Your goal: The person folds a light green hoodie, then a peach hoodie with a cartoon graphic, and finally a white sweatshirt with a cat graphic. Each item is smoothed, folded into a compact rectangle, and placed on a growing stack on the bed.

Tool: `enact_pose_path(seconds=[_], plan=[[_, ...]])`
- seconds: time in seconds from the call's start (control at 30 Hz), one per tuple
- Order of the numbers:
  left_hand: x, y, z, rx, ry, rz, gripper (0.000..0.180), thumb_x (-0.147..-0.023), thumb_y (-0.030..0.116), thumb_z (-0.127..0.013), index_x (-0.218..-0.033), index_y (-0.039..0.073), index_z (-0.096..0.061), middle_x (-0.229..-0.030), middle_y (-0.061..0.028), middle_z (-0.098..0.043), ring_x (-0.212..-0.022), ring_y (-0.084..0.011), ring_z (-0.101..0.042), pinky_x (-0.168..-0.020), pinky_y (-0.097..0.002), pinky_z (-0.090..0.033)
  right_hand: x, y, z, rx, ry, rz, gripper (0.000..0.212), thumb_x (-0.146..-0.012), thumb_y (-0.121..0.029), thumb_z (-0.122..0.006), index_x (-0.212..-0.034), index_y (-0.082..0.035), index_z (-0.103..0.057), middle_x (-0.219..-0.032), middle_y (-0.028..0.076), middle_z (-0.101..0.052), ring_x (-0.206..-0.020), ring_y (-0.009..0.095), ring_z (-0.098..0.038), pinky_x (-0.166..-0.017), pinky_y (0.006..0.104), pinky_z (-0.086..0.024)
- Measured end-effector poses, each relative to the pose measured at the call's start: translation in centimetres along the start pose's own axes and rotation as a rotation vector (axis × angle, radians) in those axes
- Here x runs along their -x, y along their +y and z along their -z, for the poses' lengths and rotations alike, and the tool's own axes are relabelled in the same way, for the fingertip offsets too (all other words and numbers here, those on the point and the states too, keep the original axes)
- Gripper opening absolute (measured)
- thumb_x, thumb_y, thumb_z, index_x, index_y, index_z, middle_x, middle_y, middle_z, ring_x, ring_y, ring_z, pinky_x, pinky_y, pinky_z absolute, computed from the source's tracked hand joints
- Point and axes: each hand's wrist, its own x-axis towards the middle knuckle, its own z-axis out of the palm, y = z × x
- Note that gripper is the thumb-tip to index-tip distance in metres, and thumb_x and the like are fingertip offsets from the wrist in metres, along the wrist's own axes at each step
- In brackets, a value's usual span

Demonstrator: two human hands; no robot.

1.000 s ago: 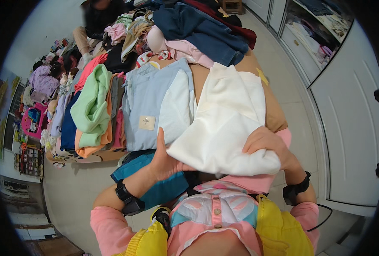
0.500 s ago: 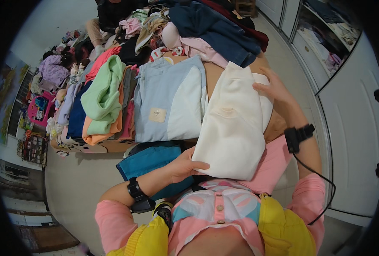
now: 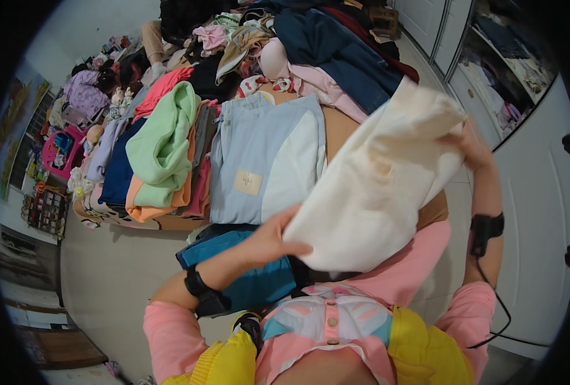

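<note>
A cream-white folded garment (image 3: pixel 368 192) hangs between my two hands, lifted and tilted with its far end up to the right. My left hand (image 3: pixel 278 240) pinches its near left corner, thumb on top. On the right edge, my right hand (image 3: pixel 469 144) grips the cloth, slightly blurred by motion. Just left of the garment lie folded light-blue and white trousers (image 3: pixel 265 160) with a small beige patch. Below my left forearm is a teal folded cloth (image 3: pixel 259 256).
To the left stands a pile of folded clothes topped by a light-green garment (image 3: pixel 163 138). A heap of loose clothes with a navy garment (image 3: pixel 336 54) covers the far side. Another person's leg (image 3: pixel 152 42) shows at the back. White wardrobe doors (image 3: pixel 535 212) stand on the right.
Both hands have raised the cream-white garment off the surface. Its far end has swung up and right with my right hand, while my left hand keeps its corner.
</note>
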Motion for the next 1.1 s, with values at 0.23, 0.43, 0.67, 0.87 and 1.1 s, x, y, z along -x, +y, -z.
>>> enact_pose_path(seconds=[0.23,0.43,0.67,0.87,1.1], plan=[[-9.1,5.2,5.4,0.035,0.618,-0.378,0.062,-0.083,0.011,-0.074,-0.136,0.001,-0.045,-0.106,-0.0089,-0.061,-0.095,-0.0164,-0.062,-0.088,-0.0311,-0.051,-13.8,1.4,3.4,0.308,0.55,-0.269,0.076,-0.076,-0.03,-0.081,-0.135,0.003,-0.046,-0.119,0.017,-0.063,-0.107,0.024,-0.064,-0.088,0.0364,-0.053],[-11.2,-0.5,7.4,-0.125,0.439,-0.317,0.042,-0.087,0.007,-0.066,-0.125,-0.003,-0.049,-0.11,-0.0116,-0.06,-0.097,-0.0156,-0.061,-0.084,-0.0288,-0.052,-11.0,8.5,-3.3,0.22,0.128,-0.144,0.074,-0.084,-0.032,-0.075,-0.14,0.002,-0.041,-0.128,0.02,-0.055,-0.117,0.026,-0.056,-0.098,0.0364,-0.046],[-10.9,-0.3,6.7,0.123,0.465,-0.261,0.043,-0.097,0.019,-0.061,-0.129,-0.004,-0.045,-0.112,-0.0152,-0.062,-0.092,-0.02,-0.066,-0.086,-0.0302,-0.053,-6.9,8.0,-10.6,0.031,0.11,-0.062,0.06,-0.079,-0.02,-0.074,-0.131,0.002,-0.054,-0.113,0.014,-0.066,-0.095,0.019,-0.065,-0.081,0.0278,-0.052],[-7.1,0.7,6.0,0.385,0.054,-0.404,0.102,-0.083,0.078,-0.049,-0.146,0.0,-0.031,-0.142,-0.0216,-0.047,-0.126,-0.0308,-0.053,-0.101,-0.0412,-0.048,-1.8,-0.1,-15.2,0.003,-0.145,0.493,0.042,-0.083,0.0,-0.06,-0.125,0.001,-0.06,-0.118,0.009,-0.066,-0.106,0.017,-0.062,-0.09,0.0304,-0.049],[1.2,-1.7,7.3,0.562,-0.01,-0.167,0.11,-0.075,0.076,-0.056,-0.153,0.007,-0.021,-0.15,-0.0158,-0.039,-0.132,-0.0349,-0.047,-0.1,-0.0587,-0.046,3.8,-1.3,-21.3,0.767,-0.707,0.972,0.037,-0.082,-0.01,-0.058,-0.119,-0.011,-0.059,-0.091,0.002,-0.057,-0.093,0.019,-0.058,-0.078,0.0328,-0.042]])
